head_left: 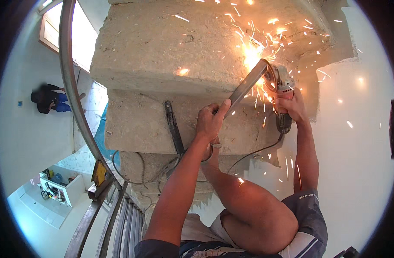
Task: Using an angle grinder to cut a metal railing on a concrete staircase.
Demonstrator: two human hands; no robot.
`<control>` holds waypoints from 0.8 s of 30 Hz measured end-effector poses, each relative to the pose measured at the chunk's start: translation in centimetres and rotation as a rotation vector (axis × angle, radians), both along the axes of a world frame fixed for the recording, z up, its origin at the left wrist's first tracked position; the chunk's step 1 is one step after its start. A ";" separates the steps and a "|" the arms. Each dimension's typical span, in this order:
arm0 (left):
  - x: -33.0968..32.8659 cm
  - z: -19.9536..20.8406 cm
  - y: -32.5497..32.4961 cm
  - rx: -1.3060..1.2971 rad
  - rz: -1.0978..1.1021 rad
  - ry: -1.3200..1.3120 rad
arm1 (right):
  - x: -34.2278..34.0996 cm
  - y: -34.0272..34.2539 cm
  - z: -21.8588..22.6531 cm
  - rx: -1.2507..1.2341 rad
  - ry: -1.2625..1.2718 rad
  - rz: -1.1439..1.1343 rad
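Observation:
My left hand [210, 122] is closed round the lower end of a square metal tube [247, 85], which slants up to the right over a concrete step. In my right hand [293, 105] is an angle grinder [284, 81], gripped by its body. Its spinning disc [271, 77] meets the upper end of the tube, and bright sparks [253, 53] spray up and outward from there, hiding part of the contact. A black cord [257, 150] runs from the grinder's base down to the left. My bent leg [253, 202] lies between my forearms.
Rough concrete steps [162, 73] descend toward me. A black welding electrode holder [174, 127] and cables lie on one step. A metal railing [83, 116] curves along the left, with a yellow magnetic square [99, 173] on it. A person [48, 98] sits far left below. A white wall [347, 172] borders the right.

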State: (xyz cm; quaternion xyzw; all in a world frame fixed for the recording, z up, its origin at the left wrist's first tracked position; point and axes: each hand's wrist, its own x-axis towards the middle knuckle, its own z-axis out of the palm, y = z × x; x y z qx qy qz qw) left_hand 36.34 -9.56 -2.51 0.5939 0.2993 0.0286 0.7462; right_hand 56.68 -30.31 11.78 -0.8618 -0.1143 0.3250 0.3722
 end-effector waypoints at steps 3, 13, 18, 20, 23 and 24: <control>0.0 -0.1 -0.1 -0.051 0.004 0.010 | -0.6 0.2 -0.4 0.058 -0.204 0.022; 0.0 -0.5 0.0 0.017 0.002 0.006 | -0.4 0.8 0.1 0.103 -0.066 0.001; 0.2 0.2 -0.1 -0.024 0.023 -0.012 | -0.3 0.8 0.1 0.192 0.080 -0.031; -0.2 -0.1 0.1 0.014 0.032 -0.002 | -1.0 1.3 -0.7 0.169 -0.269 0.069; 0.0 -0.2 0.0 -0.006 0.017 0.006 | -0.7 1.5 0.6 0.163 -0.056 0.040; 0.1 -0.2 0.0 0.011 0.013 -0.002 | -0.7 1.4 0.9 0.116 -0.083 0.046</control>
